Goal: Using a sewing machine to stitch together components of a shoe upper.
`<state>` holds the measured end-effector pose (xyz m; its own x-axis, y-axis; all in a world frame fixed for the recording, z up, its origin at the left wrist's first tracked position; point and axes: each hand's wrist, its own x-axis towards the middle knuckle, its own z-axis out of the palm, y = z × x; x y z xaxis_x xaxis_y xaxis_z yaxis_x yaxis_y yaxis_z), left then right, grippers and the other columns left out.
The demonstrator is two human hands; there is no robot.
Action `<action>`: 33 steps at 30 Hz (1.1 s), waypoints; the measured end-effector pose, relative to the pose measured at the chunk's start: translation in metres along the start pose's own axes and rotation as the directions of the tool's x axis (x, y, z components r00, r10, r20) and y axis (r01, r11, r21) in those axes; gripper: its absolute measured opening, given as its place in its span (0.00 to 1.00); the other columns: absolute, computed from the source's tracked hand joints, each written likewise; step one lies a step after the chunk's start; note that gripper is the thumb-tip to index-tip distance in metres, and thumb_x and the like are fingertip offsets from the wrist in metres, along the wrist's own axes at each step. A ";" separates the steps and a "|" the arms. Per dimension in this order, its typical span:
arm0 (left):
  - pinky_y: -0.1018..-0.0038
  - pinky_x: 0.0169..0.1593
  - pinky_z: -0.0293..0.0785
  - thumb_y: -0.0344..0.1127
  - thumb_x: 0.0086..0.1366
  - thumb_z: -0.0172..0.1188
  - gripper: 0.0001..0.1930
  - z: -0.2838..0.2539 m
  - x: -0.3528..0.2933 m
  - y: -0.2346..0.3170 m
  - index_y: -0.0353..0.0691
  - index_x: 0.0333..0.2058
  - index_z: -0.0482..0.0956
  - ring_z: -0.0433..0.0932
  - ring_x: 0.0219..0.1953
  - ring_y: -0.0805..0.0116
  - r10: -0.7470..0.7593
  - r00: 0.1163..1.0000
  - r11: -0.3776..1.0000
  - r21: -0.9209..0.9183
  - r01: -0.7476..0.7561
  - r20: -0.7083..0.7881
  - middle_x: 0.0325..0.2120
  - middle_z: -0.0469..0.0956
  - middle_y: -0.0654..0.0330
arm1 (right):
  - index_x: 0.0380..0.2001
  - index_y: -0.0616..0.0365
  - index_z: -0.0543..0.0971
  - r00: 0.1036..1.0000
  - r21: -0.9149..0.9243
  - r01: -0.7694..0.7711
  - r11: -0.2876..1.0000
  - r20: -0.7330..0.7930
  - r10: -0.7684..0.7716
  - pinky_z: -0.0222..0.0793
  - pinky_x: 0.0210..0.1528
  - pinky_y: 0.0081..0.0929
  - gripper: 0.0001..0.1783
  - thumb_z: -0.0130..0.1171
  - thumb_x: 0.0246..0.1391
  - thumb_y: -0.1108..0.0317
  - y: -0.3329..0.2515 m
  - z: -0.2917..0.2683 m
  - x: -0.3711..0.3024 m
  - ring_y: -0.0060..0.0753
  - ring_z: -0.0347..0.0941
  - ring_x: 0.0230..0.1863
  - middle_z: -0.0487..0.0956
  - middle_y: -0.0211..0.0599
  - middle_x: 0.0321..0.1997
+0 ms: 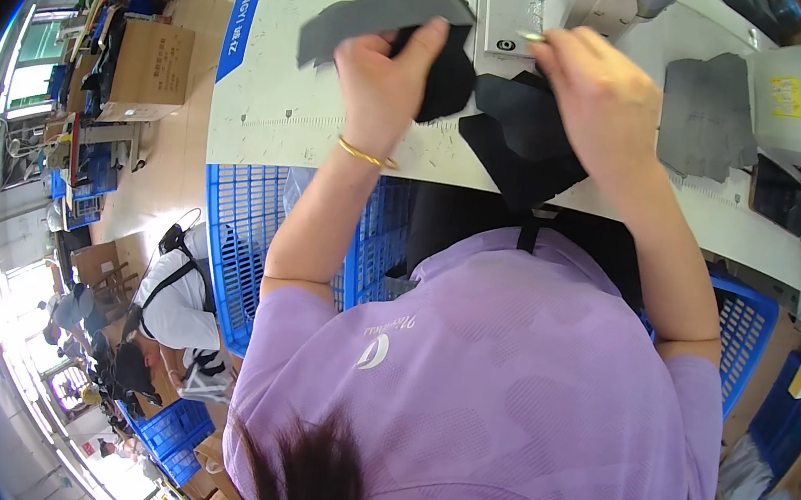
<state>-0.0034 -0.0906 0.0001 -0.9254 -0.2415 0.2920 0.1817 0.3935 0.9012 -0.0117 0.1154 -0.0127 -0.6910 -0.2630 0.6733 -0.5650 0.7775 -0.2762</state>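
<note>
Pinching a gray cloth and a black cloth together at their overlap, the left grip is closed above the left part of the desk. Both cloths look thin and light; the gray one stands out fairly flat past the fingers, so it is probably a bit stiff and hardly fragile. A hold near the edge, thumb against fingers, seems to suit it, as a far corner would likely droop.

Further right, a dark folded cloth reaches the desk's near edge, its layers bent, probably soft and liable to slide apart. Beside it the right grip has its fingertips drawn together on a small shiny thing, too blurred to name; whether it also holds the folded cloth, I cannot tell.

Farther right, a gray stack lies flat on the desk, best lifted by its rim.
</note>
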 end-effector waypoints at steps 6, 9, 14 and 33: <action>0.74 0.46 0.71 0.44 0.60 0.67 0.26 -0.039 0.014 -0.054 0.25 0.45 0.75 0.75 0.42 0.68 -0.128 0.985 0.937 0.311 0.158 -0.113 0.40 0.77 0.55 | 0.39 0.60 0.79 0.846 0.211 -0.504 0.838 0.316 0.429 0.74 0.39 0.31 0.22 0.70 0.47 0.56 0.033 -0.030 -0.031 0.35 0.78 0.34 0.78 0.36 0.32; 0.66 0.47 0.71 0.38 0.56 0.68 0.25 -0.024 -0.008 -0.059 0.31 0.48 0.71 0.72 0.45 0.56 0.428 0.875 0.739 0.646 -0.194 -0.226 0.47 0.70 0.52 | 0.43 0.59 0.77 0.889 0.240 -0.397 0.886 0.340 0.306 0.74 0.41 0.33 0.25 0.71 0.45 0.57 0.026 -0.020 -0.049 0.36 0.78 0.37 0.77 0.36 0.39; 0.73 0.35 0.70 0.31 0.53 0.70 0.18 0.023 -0.052 -0.036 0.36 0.41 0.75 0.72 0.33 0.68 0.293 0.947 0.847 0.424 -0.319 0.128 0.36 0.72 0.58 | 0.33 0.59 0.72 0.827 0.165 -0.429 0.888 0.468 0.312 0.71 0.39 0.38 0.16 0.69 0.46 0.69 0.015 -0.011 -0.048 0.46 0.75 0.37 0.74 0.37 0.41; 0.65 0.37 0.70 0.33 0.53 0.68 0.13 0.041 -0.082 -0.031 0.36 0.32 0.73 0.71 0.34 0.55 0.449 0.733 0.797 0.142 -0.587 0.510 0.33 0.70 0.57 | 0.36 0.61 0.78 0.397 0.495 -0.859 -0.133 0.807 0.438 0.54 0.20 0.14 0.11 0.68 0.50 0.71 0.041 -0.006 -0.048 0.12 0.65 0.23 0.73 0.23 0.24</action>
<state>0.0533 -0.0463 -0.0650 -0.7668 0.4522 0.4555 0.6407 0.5816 0.5012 0.0010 0.1635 -0.0519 -0.8853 -0.2249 -0.4070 0.4456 -0.1600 -0.8808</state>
